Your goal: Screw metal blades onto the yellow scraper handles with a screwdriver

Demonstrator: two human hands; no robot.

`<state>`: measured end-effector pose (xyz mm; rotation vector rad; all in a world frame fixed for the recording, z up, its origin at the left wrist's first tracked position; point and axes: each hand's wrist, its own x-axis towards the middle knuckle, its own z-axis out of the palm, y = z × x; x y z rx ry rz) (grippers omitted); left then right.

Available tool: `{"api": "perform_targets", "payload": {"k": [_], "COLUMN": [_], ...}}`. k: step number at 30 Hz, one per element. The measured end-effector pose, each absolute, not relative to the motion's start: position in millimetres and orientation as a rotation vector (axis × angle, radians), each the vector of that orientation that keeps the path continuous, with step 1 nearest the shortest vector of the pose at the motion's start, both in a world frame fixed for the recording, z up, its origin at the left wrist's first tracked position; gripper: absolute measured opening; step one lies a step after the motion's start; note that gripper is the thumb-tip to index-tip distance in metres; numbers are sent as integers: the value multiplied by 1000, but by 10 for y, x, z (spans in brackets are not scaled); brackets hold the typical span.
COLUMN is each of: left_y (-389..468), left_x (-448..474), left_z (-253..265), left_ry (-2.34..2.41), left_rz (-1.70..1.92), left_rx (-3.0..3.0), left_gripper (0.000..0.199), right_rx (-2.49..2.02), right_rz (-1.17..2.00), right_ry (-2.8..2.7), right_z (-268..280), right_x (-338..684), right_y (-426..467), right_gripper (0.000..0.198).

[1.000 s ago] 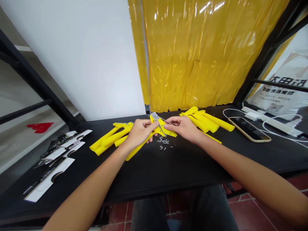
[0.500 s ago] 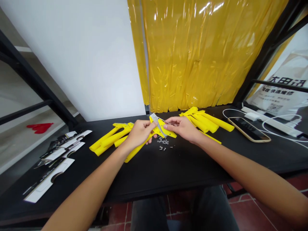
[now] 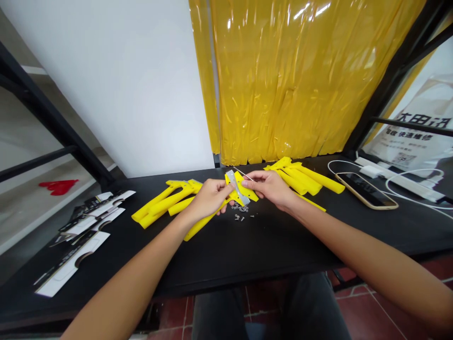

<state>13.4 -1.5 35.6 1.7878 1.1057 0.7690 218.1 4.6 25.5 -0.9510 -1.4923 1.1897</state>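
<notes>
My left hand (image 3: pixel 212 196) is closed around a yellow plastic tool (image 3: pixel 200 227) with a long handle and a grey metal blade (image 3: pixel 236 186) across its head. Small dark holes show in the yellow head beside the blade. My right hand (image 3: pixel 271 186) is closed in a pinch on a thin metal rod (image 3: pixel 242 173), whose bare end points up and left over the head. The right thumb lies against the yellow piece. Under the hands, several small screws and nuts (image 3: pixel 240 210) lie loose on the black table (image 3: pixel 255 250).
More yellow handled pieces lie to the left (image 3: pixel 163 203) and right (image 3: pixel 304 179). Printed white and black card sleeves (image 3: pixel 74 264) are at the far left. A phone (image 3: pixel 368 189), white cables and a power strip (image 3: pixel 399 177) stand at right. Yellow film (image 3: pixel 300 85) hangs behind.
The yellow tool's head has turned and shifted slightly right, the blade now standing steeper. The rod's end has moved a little right. Both hands keep their hold.
</notes>
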Motion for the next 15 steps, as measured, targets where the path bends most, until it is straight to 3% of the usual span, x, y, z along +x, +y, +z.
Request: {"api": "perform_targets", "payload": {"k": [7, 15], "left_y": [30, 27], "left_x": [125, 126], "left_z": [341, 329], "left_ry": [1151, 1147], "left_rz": [764, 757], "left_rx": [1749, 1759], "left_gripper": [33, 33], "right_rx": [-1010, -977], "right_rz": [1356, 1319], "right_ry": [-1414, -1431], "right_z": [272, 278], "right_x": [2214, 2238], "right_y": [47, 71], "right_gripper": [46, 35]}}
